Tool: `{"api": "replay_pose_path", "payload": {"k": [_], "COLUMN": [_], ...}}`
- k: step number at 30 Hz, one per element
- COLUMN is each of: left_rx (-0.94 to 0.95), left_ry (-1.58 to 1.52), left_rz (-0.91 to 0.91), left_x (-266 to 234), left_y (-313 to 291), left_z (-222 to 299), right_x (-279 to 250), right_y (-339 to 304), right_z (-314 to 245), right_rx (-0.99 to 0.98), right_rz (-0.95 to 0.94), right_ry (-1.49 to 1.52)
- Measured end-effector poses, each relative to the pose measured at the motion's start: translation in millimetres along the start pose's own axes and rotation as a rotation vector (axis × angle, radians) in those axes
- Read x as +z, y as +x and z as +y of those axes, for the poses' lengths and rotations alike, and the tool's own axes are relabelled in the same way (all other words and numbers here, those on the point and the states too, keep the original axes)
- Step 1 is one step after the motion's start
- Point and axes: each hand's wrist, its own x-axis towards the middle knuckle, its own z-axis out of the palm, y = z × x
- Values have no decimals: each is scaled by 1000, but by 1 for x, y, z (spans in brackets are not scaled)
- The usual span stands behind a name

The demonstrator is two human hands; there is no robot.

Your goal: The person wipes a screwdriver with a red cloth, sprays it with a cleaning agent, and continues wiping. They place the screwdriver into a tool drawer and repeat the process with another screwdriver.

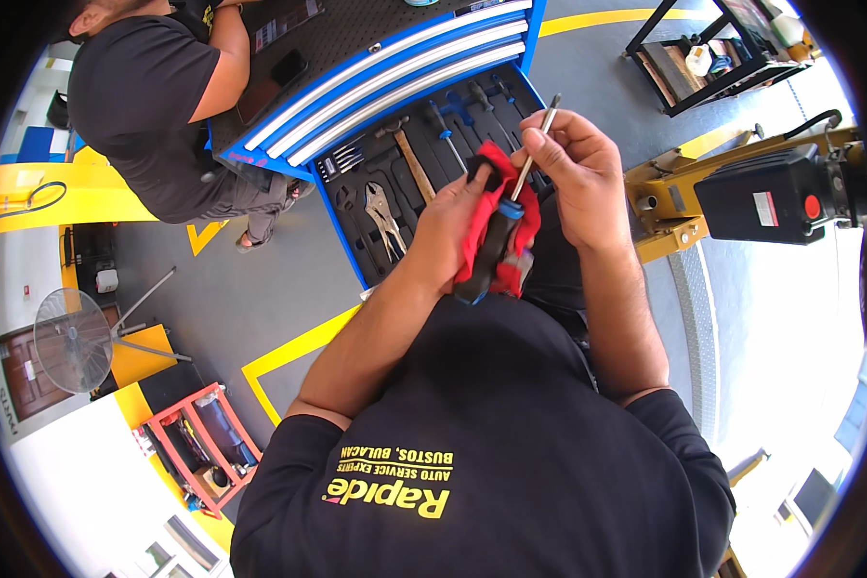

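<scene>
A screwdriver (494, 243) with a black-and-blue handle is held at a tilt before my chest, its metal shaft pointing up and right. My left hand (441, 229) is closed on a red cloth (523, 239) bunched around the handle. Near the tip, the thumb and fingers of my right hand (585, 171) pinch the bare shaft. Just beyond my hands is an open drawer (340, 234) with dark foam. In it lie a wooden-handled hammer (414, 169), locking pliers (383, 214), a wrench (351, 214) and several screwdrivers. My hands hide part of the drawer.
The drawer belongs to a blue tool chest (385, 63), with another person (149, 106) at its left. A black cart (713, 67) stands far right. Nearer on that side is a yellow lift arm with a black motor box (761, 197). A fan (72, 339) and red tool cart (202, 448) are left.
</scene>
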Motion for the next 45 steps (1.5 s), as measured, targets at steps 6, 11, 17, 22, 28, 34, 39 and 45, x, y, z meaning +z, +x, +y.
{"api": "replay_pose_path", "payload": {"k": [6,11,17,22,28,34,39,45], "left_rx": [4,169,368,592,714,634,522,535], "left_ry": [-386,-562,-280,305,582,772,813,46], "left_rz": [10,-134,-100,127,134,59,131,402], "left_x": [-19,-47,-32,-20,-34,-30,-26,-27], "left_y": [-5,-17,-31,-24,-27,-47,-54,-30], "left_z": [6,-2,15,12,34,62,70,61], "right_x": [-24,-25,-17,-6,-33,-51,-3,18], "right_y": [7,8,14,9,2,8,-3,-34], "right_z": [2,4,17,25,-4,-64,-64,-29], "right_rx": [-19,-25,-145,-228,-21,17,-78,-332], "right_rz": [143,210,273,282,21,-518,-773,-482], "right_ry": [144,214,288,358,158,-566,-1017,-1065]}}
